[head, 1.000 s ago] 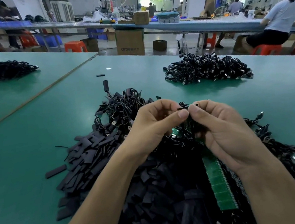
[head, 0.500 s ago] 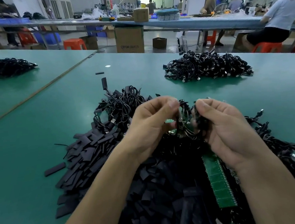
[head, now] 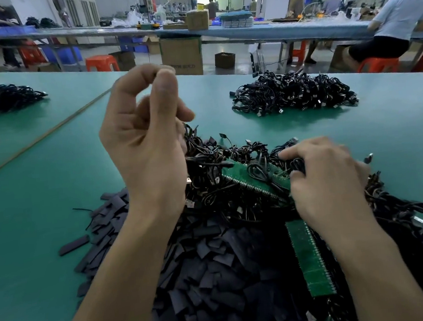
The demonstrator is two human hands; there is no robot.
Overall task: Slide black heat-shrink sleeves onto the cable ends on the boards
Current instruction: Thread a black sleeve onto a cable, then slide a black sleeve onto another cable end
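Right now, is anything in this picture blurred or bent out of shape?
Head view: the raised left hand is motion-smeared at its fingertips; the right hand gripping cables looks slightly soft; background workers are blurry; the wide lens makes both hands loom large; light is even, shadows soft.

You're on a factory assembly floor: long green worktops [head: 39, 162], heaped cables [head: 294, 91], cartons [head: 182, 55], workers [head: 402, 15] on orange stools [head: 377, 65].

No text fully legible. Cardboard box [head: 181, 53] beyond the far edge of the green surface [head: 53, 179]: one line of dark print low on its front face, too blurred to read. No other lettering, numbers, brands or signs can be made out.
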